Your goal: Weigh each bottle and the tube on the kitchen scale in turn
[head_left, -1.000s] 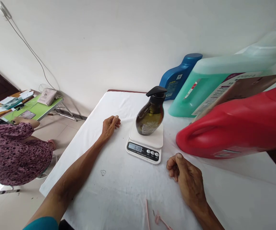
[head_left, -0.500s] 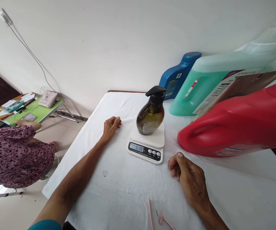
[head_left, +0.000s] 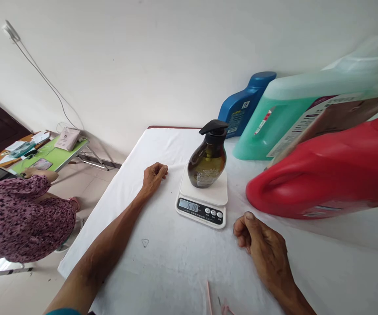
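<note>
A dark amber pump bottle (head_left: 207, 161) stood upright in the middle of the white platform of a small digital kitchen scale (head_left: 202, 200), its black pump head pointing left. It touched nothing but the scale, and that seemed the reason both hands lay off it: the lit display at the front edge could then give a reading for the bottle alone, though the digits were too small to read with certainty.

The left hand (head_left: 153, 176) rested on the white-covered tabletop (head_left: 162, 262) just left of the scale, fingers curled loosely under, holding nothing. The right hand (head_left: 263, 250) lay near the scale's front right corner, also loosely curled and empty, thumb tip raised.

Behind and to the right, three large jugs were set back from the scale: a red detergent jug (head_left: 323, 179) nearest, a teal jug (head_left: 294, 113) behind it, and a blue jug (head_left: 243, 105) against the wall. Something thin and pink (head_left: 208, 297) lay at the near edge. Off to the left, another person in a patterned sleeve (head_left: 21, 214) sat by a low green table (head_left: 49, 155).
</note>
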A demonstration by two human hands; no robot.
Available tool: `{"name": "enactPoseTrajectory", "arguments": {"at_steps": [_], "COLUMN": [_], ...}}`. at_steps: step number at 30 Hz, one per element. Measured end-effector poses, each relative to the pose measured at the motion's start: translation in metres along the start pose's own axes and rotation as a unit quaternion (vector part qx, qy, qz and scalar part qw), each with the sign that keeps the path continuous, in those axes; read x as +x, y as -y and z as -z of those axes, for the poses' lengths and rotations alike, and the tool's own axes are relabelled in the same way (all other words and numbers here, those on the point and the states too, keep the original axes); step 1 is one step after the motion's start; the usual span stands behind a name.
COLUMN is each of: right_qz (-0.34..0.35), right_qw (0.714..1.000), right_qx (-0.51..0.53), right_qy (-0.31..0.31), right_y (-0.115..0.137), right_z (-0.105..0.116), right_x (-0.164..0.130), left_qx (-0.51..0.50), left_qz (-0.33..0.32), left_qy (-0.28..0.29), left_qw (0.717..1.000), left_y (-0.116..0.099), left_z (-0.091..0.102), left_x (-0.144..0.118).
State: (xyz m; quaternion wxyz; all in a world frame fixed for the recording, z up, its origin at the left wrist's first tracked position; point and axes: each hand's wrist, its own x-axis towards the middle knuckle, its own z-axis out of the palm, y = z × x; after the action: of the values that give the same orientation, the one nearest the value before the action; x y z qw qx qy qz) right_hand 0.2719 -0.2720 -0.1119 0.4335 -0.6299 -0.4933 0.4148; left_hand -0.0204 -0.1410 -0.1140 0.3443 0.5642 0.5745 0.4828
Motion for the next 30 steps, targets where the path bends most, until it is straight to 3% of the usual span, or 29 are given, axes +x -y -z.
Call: {"name": "enactPoseTrajectory", "arguments": {"at_steps": [30], "right_qz": [-0.004], "right_qw": [1.000], "right_qx": [0.003], "right_qy": [0.001], "right_y": [0.0027], "right_z": [-0.0006], "right_x": [-0.0006], "left_qx": [0.041], "left_qz": [0.002], "left_qy": [0.007], "left_qw": [0.999], "left_y": [0.0011], "left_z": [-0.0002], "left_x": [0.0004]}}
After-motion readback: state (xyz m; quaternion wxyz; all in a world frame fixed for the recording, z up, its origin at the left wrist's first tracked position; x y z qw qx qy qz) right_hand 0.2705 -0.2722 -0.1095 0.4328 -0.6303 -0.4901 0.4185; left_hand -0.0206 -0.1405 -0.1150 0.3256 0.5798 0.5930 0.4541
